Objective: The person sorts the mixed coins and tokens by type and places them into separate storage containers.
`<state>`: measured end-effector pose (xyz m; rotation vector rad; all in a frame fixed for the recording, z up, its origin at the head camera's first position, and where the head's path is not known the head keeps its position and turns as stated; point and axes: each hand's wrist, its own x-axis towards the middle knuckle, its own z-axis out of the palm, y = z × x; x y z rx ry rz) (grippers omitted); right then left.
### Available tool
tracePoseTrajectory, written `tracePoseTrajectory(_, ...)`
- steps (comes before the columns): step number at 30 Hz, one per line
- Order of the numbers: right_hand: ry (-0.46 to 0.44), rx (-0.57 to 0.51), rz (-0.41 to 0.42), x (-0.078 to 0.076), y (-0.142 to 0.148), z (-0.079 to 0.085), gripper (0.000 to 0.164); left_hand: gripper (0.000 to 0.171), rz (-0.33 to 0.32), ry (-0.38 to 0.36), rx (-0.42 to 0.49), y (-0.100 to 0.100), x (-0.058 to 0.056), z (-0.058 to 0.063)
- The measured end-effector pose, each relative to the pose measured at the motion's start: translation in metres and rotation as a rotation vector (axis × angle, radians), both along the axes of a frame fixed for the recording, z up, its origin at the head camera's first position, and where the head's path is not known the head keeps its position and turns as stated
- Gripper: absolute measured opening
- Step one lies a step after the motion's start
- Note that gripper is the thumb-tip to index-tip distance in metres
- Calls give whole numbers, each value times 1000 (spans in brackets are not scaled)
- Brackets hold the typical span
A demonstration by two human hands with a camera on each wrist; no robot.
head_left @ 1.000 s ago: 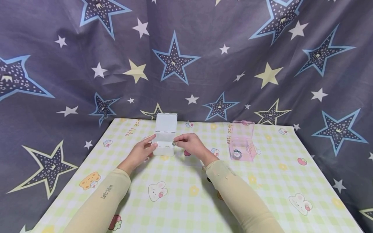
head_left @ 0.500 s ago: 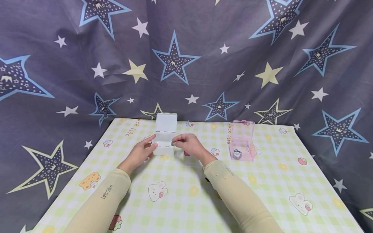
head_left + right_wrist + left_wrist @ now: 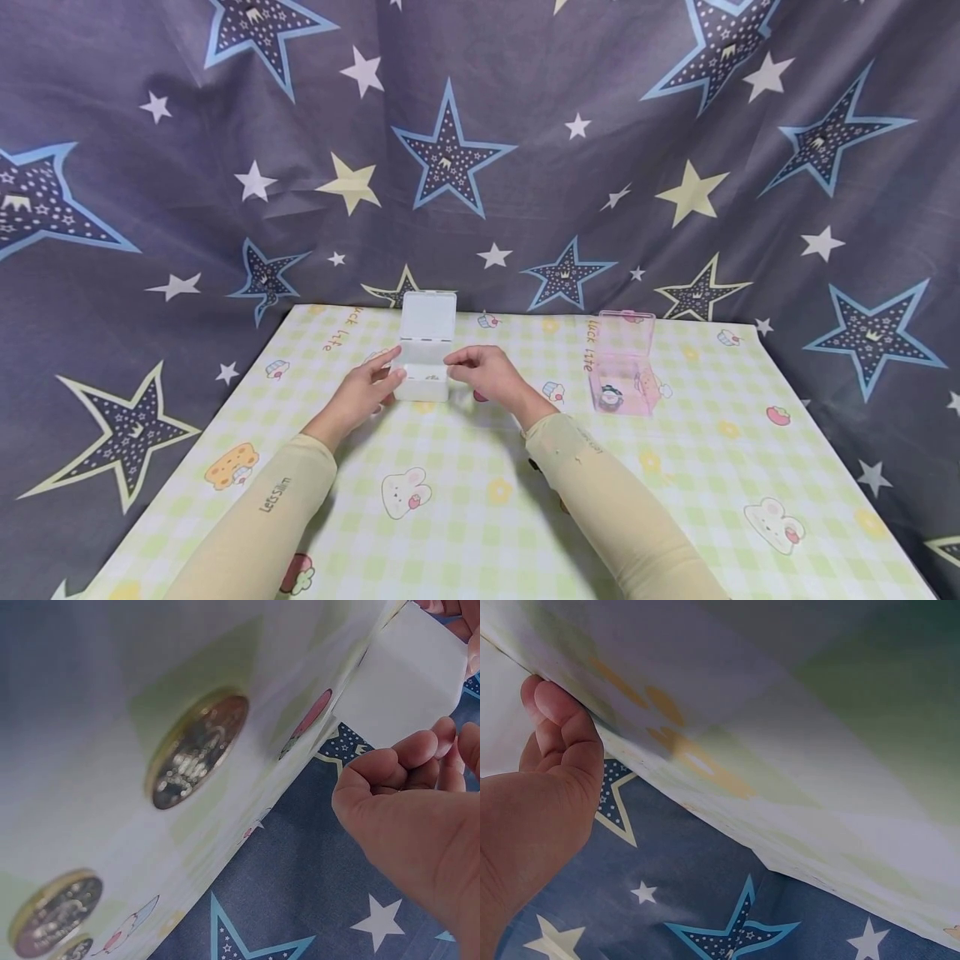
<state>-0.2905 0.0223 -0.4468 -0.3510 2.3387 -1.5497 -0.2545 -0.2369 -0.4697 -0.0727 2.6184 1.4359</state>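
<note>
A small white box (image 3: 422, 389) stands near the back of the table, its lid (image 3: 428, 317) raised upright. My left hand (image 3: 366, 387) grips the box's left side, thumb near the front corner and a finger farther back. At the right rim is my right hand (image 3: 487, 368), fingers bent and tips close together. Whether anything sits between those fingertips is hidden. Inside the box lie small greyish things (image 3: 432, 377), too small to make out. In the right wrist view, a round metal coin (image 3: 199, 750) lies on the tablecloth, with another coin (image 3: 58, 911) beyond it.
To the right stands an open clear pink box (image 3: 624, 387) holding a dark round item (image 3: 611, 398). A green-checked cloth (image 3: 480, 533) with cartoon prints covers the table. Behind it hangs a dark star-patterned curtain (image 3: 540, 192).
The small coin-like disc at my right fingertips has gone from sight at the box's right rim. That hand shifted slightly over the rim and back; my left hand stays on the box.
</note>
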Motion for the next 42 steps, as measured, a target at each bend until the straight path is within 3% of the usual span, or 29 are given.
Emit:
tracePoseTrajectory(14,-11,-23,11,4,7,0,31,64,-1,-7,-2,2,3,4)
tracePoseTrajectory(23,28,-28,64,7,30,3,32,64,1,3,-1,2,3,4)
tracePoseTrajectory(32,132,121,81,7,66,1,27,63,0,-4,7,2,3,4)
tracePoseTrajectory(42,186,283,206,13,106,8,24,63,5,-4,1,2,2,3)
